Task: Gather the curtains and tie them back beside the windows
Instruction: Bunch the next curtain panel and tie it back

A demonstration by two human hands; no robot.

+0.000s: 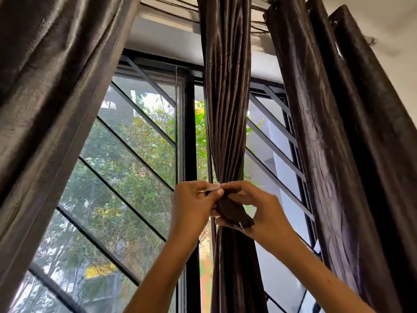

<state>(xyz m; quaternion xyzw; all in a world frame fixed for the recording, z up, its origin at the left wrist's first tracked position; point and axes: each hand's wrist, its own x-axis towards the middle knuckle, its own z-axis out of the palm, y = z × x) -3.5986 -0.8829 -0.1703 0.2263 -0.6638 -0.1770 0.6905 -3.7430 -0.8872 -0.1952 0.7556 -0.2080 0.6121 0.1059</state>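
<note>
We are at the tying step on the middle curtain (226, 105), which hangs already gathered into a narrow, twisted column in front of the black window frame (190, 136) between the two panes. Our left hand (191, 206) has its fingers curled in a pinch on the pale frayed end (212, 188) of the dark fabric tie-back (234, 213), right against the cinched waist of the curtain. Our right hand (259, 211) is curled around the other end of the tie-back, its fingers tucked under the dark strip and the thumb lying over it, so neither hand is free or spread. The strip seems to pass around the bundle at the point where the folds narrow, though we cannot see the back of it, nor whether a knot is already formed. We judge the next move calls for crossing the two ends and pulling them snug without letting the slippery, satiny folds slide out of the bunch, keeping tension with both hands at once. The left curtain (52, 98) and the right curtain (352, 132) hang loose at the sides and look untied, so we reckon they remain to be done. No containers appear here; beyond the diagonal window bars (126, 152) there is only greenery.
</note>
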